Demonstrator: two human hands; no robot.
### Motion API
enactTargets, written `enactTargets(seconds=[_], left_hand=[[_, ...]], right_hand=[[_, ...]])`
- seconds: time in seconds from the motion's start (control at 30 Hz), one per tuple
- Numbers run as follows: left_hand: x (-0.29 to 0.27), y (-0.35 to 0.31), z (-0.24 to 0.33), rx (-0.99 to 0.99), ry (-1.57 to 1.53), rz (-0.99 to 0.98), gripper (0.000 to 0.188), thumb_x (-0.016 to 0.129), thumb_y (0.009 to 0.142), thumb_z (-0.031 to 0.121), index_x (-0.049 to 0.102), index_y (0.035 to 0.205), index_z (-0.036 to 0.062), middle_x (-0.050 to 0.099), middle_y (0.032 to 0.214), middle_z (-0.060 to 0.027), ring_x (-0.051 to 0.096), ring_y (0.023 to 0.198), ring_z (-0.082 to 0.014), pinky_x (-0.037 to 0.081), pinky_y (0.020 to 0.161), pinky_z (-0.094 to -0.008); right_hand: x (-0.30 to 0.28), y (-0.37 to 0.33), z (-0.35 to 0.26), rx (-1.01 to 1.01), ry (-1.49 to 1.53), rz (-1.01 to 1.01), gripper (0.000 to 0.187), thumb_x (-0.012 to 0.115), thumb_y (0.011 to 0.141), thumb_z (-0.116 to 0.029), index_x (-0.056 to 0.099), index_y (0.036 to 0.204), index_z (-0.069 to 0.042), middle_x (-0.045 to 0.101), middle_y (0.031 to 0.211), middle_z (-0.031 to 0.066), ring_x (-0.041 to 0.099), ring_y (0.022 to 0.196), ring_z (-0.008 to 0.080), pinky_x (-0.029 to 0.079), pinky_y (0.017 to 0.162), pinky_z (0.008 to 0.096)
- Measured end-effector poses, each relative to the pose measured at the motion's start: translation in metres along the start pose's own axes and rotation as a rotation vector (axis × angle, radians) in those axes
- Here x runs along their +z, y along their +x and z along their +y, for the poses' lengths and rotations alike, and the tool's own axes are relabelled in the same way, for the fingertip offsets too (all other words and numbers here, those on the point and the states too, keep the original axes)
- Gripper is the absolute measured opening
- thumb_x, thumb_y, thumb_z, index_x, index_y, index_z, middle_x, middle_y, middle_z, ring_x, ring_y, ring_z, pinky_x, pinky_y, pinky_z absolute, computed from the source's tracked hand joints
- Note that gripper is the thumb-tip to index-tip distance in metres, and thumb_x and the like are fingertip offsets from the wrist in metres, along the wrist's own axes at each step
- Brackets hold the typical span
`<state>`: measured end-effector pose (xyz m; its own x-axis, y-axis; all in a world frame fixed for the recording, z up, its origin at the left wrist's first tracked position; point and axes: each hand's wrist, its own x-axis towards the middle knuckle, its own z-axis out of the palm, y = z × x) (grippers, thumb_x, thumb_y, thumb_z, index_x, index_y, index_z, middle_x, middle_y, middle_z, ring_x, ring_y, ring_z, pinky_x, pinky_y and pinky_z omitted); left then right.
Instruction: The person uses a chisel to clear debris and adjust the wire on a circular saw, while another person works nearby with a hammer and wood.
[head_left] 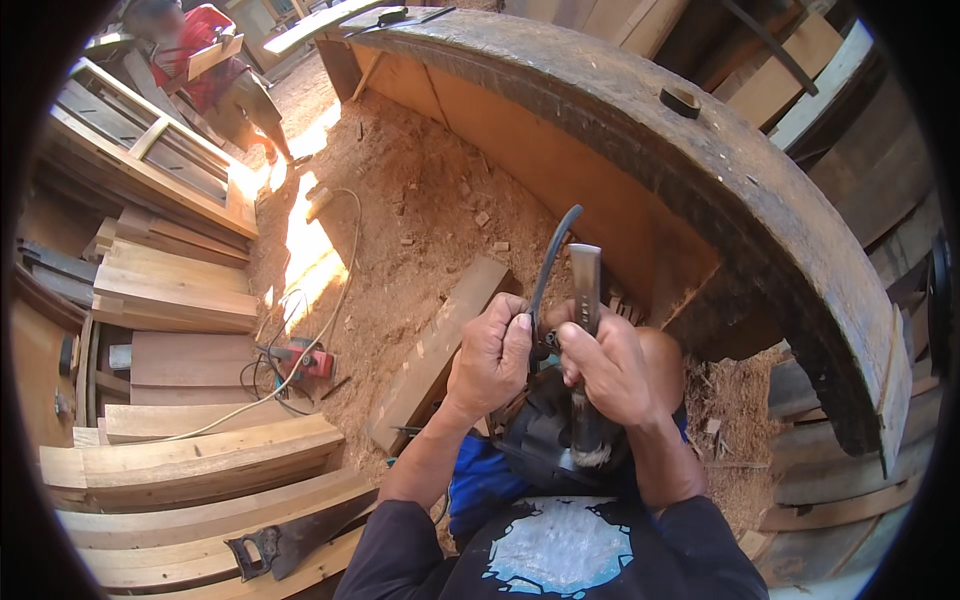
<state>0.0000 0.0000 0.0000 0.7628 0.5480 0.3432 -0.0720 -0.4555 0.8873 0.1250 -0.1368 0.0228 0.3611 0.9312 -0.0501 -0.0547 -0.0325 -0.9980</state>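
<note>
My left hand (pixel 490 355) is closed on a black cable (pixel 548 265) that curves upward from a black power tool (pixel 540 440) resting on my lap. My right hand (pixel 608 368) grips a chisel (pixel 585 285) held upright, its flat metal blade pointing up and its worn handle end below the fist. Both hands are close together, nearly touching, above my knees. How the cable joins the tool is hidden behind the hands.
A heavy dark wooden bench (pixel 740 180) curves across the right, with a black tape roll (pixel 680 100) on it. Planks (pixel 170 290) are stacked at left, and a hand saw (pixel 285 545) lies on them. A red power tool (pixel 312 360) and a loose plank (pixel 440 350) lie on sawdust. Another person (pixel 205 65) is far left.
</note>
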Motion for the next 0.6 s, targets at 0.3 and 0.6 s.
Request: enactTargets(seconds=[0.3, 0.6], left_hand=[[0.027, 0.005, 0.005, 0.059, -0.079, 0.058, 0.010, 0.051, 0.102, 0.007, 0.055, 0.096, -0.0003, 0.067, 0.070, -0.0076, 0.065, 0.064, -0.0123, 0.052, 0.060, -0.0281], [0.030, 0.005, 0.004, 0.126, 0.087, 0.147, 0.008, 0.057, 0.100, 0.008, 0.055, 0.098, 0.0009, 0.064, 0.066, -0.0070, 0.063, 0.058, -0.0125, 0.049, 0.053, -0.0293]], right_hand=[[0.013, -0.052, 0.002, 0.129, 0.359, -0.088, 0.027, 0.042, 0.106, -0.020, 0.049, 0.122, 0.001, 0.052, 0.077, 0.0014, 0.056, 0.059, 0.0096, 0.053, 0.060, 0.0275], [0.012, -0.050, 0.009, 0.164, 0.452, -0.135, 0.023, 0.040, 0.107, -0.018, 0.048, 0.118, 0.001, 0.047, 0.074, -0.0014, 0.049, 0.056, 0.0060, 0.046, 0.053, 0.0251]])
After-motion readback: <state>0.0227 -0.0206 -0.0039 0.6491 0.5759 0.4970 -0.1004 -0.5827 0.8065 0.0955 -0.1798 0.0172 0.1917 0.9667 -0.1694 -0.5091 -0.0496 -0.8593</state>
